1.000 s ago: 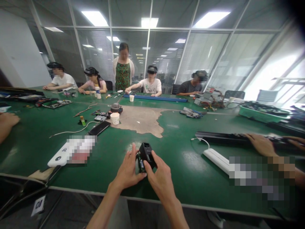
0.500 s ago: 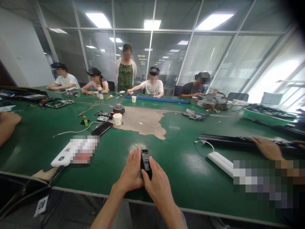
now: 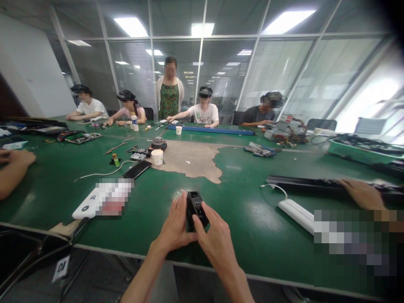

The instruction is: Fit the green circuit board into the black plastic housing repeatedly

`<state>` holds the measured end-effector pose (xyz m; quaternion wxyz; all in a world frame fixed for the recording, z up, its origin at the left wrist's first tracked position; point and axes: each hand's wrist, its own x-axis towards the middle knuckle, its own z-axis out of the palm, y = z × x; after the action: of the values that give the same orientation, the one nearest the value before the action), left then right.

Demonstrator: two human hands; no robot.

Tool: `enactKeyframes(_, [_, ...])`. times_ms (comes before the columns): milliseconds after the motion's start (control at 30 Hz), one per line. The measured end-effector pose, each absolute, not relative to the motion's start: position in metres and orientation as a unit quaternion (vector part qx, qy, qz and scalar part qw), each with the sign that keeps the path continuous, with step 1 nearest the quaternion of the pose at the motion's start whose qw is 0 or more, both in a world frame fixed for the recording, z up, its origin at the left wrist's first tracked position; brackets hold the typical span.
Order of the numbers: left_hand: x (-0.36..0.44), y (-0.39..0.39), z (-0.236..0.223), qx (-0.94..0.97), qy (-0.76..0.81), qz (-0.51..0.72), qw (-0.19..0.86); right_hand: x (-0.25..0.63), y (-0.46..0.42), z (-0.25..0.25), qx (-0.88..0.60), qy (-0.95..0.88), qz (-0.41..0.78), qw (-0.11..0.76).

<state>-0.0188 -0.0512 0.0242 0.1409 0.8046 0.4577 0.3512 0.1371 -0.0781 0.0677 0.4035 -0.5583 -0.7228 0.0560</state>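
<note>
A small black box-shaped device [image 3: 195, 207] with ports on its top face sits between my two hands, just above the green table [image 3: 240, 210] near its front edge. My left hand [image 3: 174, 229] grips its left side with fingers closed against it. My right hand [image 3: 214, 237] wraps round its right and lower side, fingertips on the front. The lower part of the device is hidden by my fingers.
A white power bank [image 3: 90, 203] lies to the left, a white power strip [image 3: 295, 214] with cable to the right. A phone [image 3: 137, 169], paper cup [image 3: 157, 156] and small parts lie farther back. Co-workers' hands rest at the left [image 3: 19, 159] and right [image 3: 362, 193]; several people sit opposite.
I have turned the black device in my hands: it showed a narrow side half a second ago and now shows its ported top face. The view shifted slightly.
</note>
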Motion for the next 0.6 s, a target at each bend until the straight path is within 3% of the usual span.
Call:
enactKeyframes(200, [-0.018,-0.052,0.028,0.798,0.472,0.332,0.176,0.170,-0.074,0.063,-0.592,-0.656,0.030,0.467])
enactKeyframes(600, [-0.015,-0.055,0.036,0.792,0.472,0.335,0.193,0.199,-0.081,0.024,-0.631,-0.638,-0.008,0.441])
